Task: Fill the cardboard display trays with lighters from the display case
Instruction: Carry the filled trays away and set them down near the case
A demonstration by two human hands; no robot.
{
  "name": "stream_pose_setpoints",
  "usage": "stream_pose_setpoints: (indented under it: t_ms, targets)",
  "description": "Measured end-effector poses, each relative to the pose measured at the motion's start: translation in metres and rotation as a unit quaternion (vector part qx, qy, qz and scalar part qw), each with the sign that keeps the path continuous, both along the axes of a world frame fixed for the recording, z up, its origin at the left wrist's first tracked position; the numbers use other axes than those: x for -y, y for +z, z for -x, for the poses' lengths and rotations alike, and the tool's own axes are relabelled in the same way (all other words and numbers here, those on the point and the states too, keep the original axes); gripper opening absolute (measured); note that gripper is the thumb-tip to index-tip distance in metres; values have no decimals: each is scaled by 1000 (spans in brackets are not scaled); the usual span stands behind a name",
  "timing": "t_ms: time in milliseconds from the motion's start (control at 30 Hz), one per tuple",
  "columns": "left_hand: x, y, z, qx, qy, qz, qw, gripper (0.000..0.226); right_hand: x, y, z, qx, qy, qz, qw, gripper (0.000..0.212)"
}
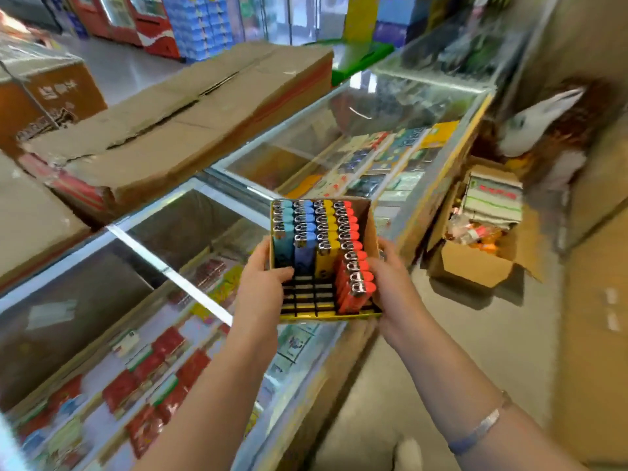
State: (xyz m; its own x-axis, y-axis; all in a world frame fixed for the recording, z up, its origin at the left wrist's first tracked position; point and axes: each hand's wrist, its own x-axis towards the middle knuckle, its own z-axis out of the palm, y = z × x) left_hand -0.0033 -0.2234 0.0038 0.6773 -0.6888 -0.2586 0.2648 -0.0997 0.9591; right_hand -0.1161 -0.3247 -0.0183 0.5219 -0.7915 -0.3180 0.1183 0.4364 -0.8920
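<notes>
The glass case [238,205] runs from lower left to upper right, its far end smeared by blur and its near end cut off by the frame; under the glass lie red packets [142,379] at the near end and flat printed packs [384,161] farther along, none of them readable. A flattened carton [176,124] lies across the case top at upper left, worn and split along its middle. On the floor to the right stands an open box [472,263] with a stack of white-edged packs and some orange items in it, too blurred to name. Held over the case edge, between the two hands, is the tray [372,226], a cardboard box with a yellow rim and a black slotted grid inside. Four rows of lighters stand upright in it: teal [283,239], blue [304,243], yellow [326,246] and red [353,266]. The red row reaches almost to the near wall; the other three stop about halfway, leaving bare slots [306,297] in front. The left hand [263,283] grips the tray's left wall, thumb curled inside over the slots, its fingers hidden below. The right hand [390,277] grips the right wall, thumb seemingly against the red lighters, fingers out of sight behind. A bracelet [482,426] sits on the right wrist.
</notes>
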Motion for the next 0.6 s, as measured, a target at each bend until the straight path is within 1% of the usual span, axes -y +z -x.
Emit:
stream_pose_setpoints:
  t_ms: [100, 167, 233, 400, 600]
  targets:
    - [45, 0, 36, 0, -35, 0, 999, 57, 33, -1, 46, -1, -47, 9, 999, 39]
    - [77, -1, 62, -7, -72, -1, 997, 58, 58, -1, 77, -4, -71, 6, 997, 35]
    - [111, -2, 91, -10, -97, -4, 995, 57, 85, -1, 109, -9, -93, 5, 996, 34]
    - [192, -6, 173, -12, -162, -7, 987, 49, 155, -1, 194, -43, -159, 11, 986, 41]
    - [279, -19, 252, -56, -249, -14, 967, 51, 227, -2, 289, -73, -212, 27, 974, 41]
